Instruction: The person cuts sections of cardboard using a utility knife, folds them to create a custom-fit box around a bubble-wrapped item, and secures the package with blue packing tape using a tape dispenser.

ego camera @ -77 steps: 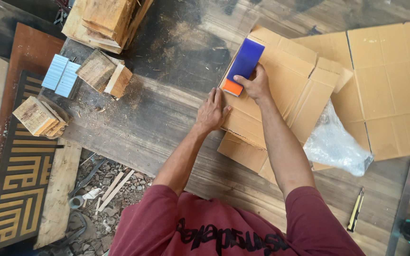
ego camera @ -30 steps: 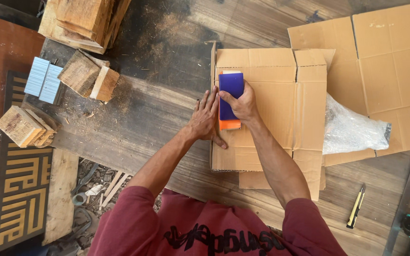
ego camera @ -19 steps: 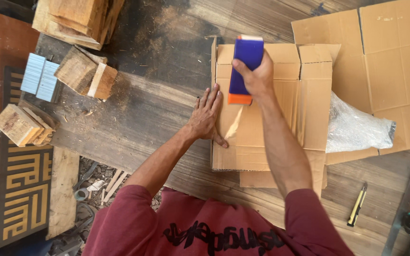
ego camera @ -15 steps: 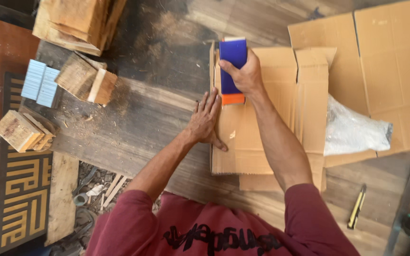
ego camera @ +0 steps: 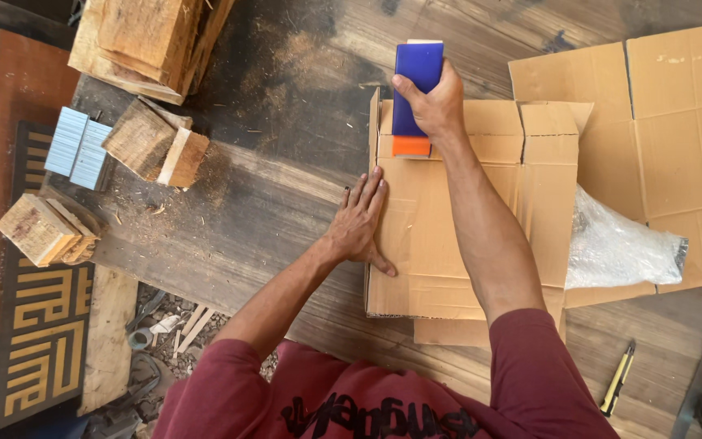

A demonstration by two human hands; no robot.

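A flattened cardboard box (ego camera: 440, 244) lies on the dark wooden bench (ego camera: 262, 179). My left hand (ego camera: 361, 221) lies flat on the box's left edge, fingers spread and pointing away from me. My right hand (ego camera: 436, 104) grips a blue block with an orange end (ego camera: 416, 93), a tool standing on the box's far left corner. The block's top reaches past the box's far edge.
A bubble-wrapped bundle (ego camera: 619, 248) lies on a larger cardboard sheet (ego camera: 676, 122) at right. Wood offcuts (ego camera: 156, 146), (ego camera: 42, 232) and a stack of planks (ego camera: 144, 41) sit at left. A yellow utility knife (ego camera: 617, 389) lies near right.
My right hand has slid the blue block back and forth along the box's left part, ending farther away at the far corner. My left hand stays pressed on the box.
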